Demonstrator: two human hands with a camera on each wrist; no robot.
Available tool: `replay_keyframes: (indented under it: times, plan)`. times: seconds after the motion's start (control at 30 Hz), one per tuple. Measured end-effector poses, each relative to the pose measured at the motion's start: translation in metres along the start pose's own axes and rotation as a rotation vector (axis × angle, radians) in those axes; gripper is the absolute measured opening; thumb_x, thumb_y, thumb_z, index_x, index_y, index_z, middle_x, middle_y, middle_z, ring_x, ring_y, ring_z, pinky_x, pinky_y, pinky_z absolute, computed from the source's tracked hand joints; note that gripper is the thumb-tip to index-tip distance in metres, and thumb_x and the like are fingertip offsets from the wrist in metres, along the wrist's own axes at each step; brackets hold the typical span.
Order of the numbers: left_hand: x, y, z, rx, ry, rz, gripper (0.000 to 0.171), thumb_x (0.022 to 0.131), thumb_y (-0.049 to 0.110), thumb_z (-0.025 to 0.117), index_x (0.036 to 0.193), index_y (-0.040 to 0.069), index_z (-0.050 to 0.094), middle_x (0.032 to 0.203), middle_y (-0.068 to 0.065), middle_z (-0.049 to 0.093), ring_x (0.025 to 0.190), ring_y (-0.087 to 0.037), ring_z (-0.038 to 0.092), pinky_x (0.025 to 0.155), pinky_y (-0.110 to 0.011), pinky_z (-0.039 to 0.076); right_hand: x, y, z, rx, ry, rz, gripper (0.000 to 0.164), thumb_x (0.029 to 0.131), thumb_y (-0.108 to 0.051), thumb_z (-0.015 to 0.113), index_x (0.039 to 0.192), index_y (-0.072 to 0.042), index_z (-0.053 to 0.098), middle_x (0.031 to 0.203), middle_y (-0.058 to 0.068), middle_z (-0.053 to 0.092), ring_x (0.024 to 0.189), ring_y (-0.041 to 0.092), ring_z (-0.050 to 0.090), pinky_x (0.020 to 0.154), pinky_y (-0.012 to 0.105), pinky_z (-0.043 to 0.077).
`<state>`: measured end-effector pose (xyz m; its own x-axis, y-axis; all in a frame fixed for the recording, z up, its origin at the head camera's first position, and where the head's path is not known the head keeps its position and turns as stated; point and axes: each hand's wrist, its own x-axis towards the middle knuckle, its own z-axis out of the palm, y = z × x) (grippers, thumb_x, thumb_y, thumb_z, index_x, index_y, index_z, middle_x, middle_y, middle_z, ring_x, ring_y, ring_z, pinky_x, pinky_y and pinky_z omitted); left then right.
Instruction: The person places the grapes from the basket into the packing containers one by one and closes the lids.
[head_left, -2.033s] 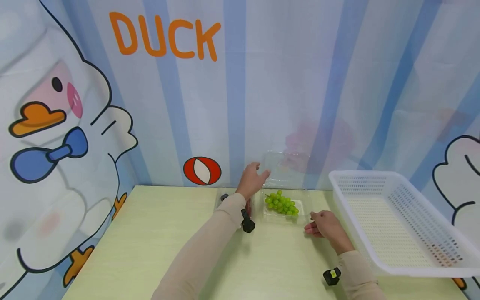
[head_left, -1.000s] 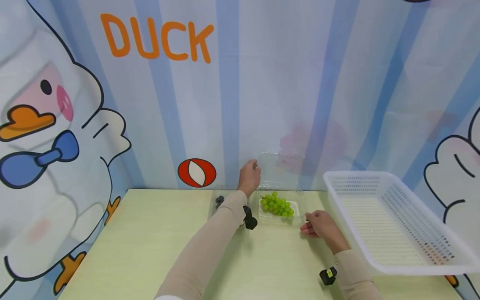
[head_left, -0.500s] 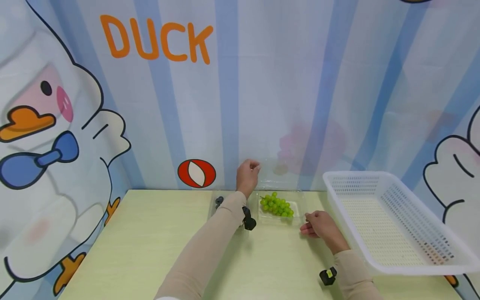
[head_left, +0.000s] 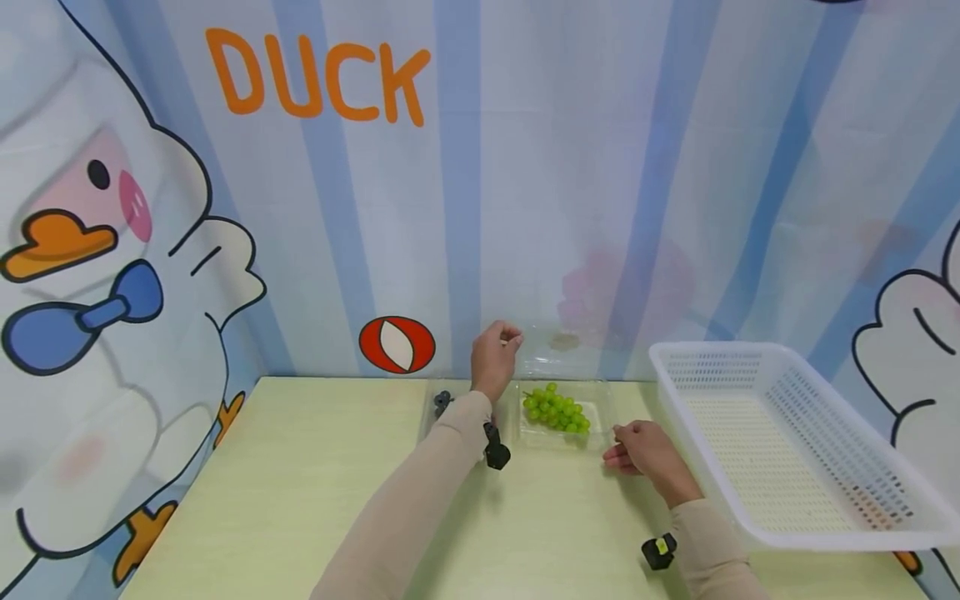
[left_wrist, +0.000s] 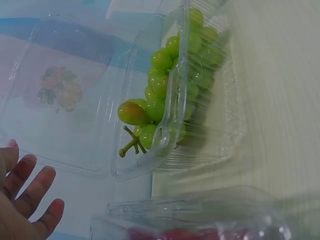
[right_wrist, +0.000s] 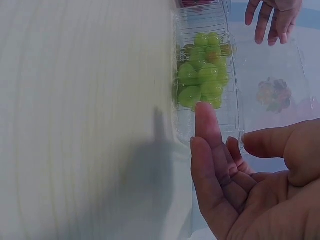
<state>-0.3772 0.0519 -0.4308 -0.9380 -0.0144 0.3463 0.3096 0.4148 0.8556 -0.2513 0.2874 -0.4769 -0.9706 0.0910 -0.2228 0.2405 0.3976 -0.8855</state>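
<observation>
A clear plastic clamshell box stands at the table's back edge with a bunch of green grapes inside. Its clear hinged lid is raised behind it. My left hand is at the lid's left edge, thumb and index fingertips close together on it; its other fingers are spread in the left wrist view. At the box's near right corner is my right hand, thumb tip and a fingertip on either side of the rim, the other fingers stretched along the front. My left forearm partly hides a second clear box.
Dark berries show in the second box in the head view, red fruit in the left wrist view. On the right stands a white plastic basket. A duck-print curtain hangs directly behind the table.
My left hand has drawn its thumb and fingers together at the lid's edge. The lid's top edge sits lower than before. My right hand has stayed at the box's corner.
</observation>
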Motion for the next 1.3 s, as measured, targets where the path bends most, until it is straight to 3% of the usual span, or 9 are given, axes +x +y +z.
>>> replay_keyframes:
  times: [0.5,0.87,1.1,1.3]
  plan:
    - [-0.008,-0.003,-0.001,0.008,-0.005,0.011,0.010,0.102,0.023,0.063,0.105,0.016,0.070,0.108,-0.003,0.071,0.096,-0.021,0.069,0.078,-0.037,0.056,-0.001,-0.003,0.000,-0.018,-0.002,-0.005,0.035,0.109,-0.020,0.042,0.118,0.012,0.054,0.087,0.012,0.072,0.071,0.015,0.070,0.070,0.034,0.058]
    - [-0.014,-0.009,-0.009,0.052,-0.042,0.091,0.014,0.102,0.022,0.062,0.105,0.013,0.072,0.103,-0.001,0.073,0.097,-0.020,0.069,0.080,-0.038,0.056,-0.002,-0.002,0.000,-0.007,-0.010,-0.003,0.035,0.109,-0.021,0.043,0.118,0.011,0.054,0.088,0.013,0.072,0.073,0.017,0.070,0.072,0.035,0.058]
    - [-0.022,-0.012,-0.014,0.066,-0.073,0.151,0.018,0.103,0.021,0.061,0.109,0.009,0.073,0.107,-0.010,0.074,0.093,-0.020,0.069,0.079,-0.038,0.056,-0.001,-0.001,0.001,0.006,-0.008,0.004,0.035,0.110,-0.021,0.043,0.117,0.011,0.054,0.087,0.012,0.072,0.071,0.015,0.070,0.070,0.034,0.058]
    - [-0.028,-0.013,-0.017,0.134,-0.072,0.199,0.018,0.103,0.022,0.061,0.110,0.011,0.072,0.103,-0.004,0.075,0.085,-0.017,0.066,0.075,-0.036,0.055,-0.002,-0.001,0.001,0.011,-0.007,0.012,0.034,0.110,-0.021,0.043,0.119,0.010,0.055,0.087,0.011,0.072,0.072,0.016,0.070,0.071,0.033,0.057]
